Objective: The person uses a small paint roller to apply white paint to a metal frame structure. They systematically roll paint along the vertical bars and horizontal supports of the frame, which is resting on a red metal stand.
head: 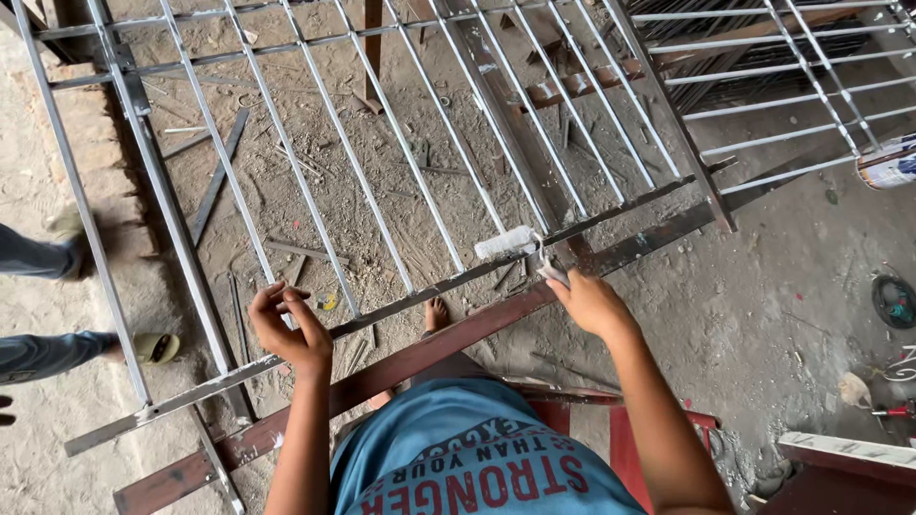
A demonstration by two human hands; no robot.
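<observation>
Metal grille (382,172): large welded frame of thin bars, lying flat and raised on a reddish-brown steel beam (429,348), dirt floor (782,286) underneath. Bars are pale grey-white, looks like fresh primer. The bottom rail just ahead of both sets of fingers is patchy, with darker bare stretches toward the right end and chipped white at the left corner.

Right hand (590,303): fingers closed around the handle of a small paint roller (508,242). The pale sleeve sits just up and left of the fingers, resting on or right at the bottom rail where a bar meets it.

Left hand (286,329): fingers curled onto the bottom rail, thumb over the top, bracing the frame.

Judgement on doing the stroke well:
- run the sleeve along the rail's length, not across it
- light pressure, or it drips through onto the beam
- roll round the edges, since the flat top alone leaves the sides bare
- keep the bracing fingers on the uncoated part, clear of wet paint
- work the bar joints separately; the roller probably bridges the welds

Other bits: paint can (887,164) far right of the roller fingers, at the second grille (763,57). Scrap metal offcuts (286,250) on the floor beyond the left fingers. Another person's feet in sandals (153,346) further left of them. Own bare foot (436,313) shows between the two hands, below the rail.
</observation>
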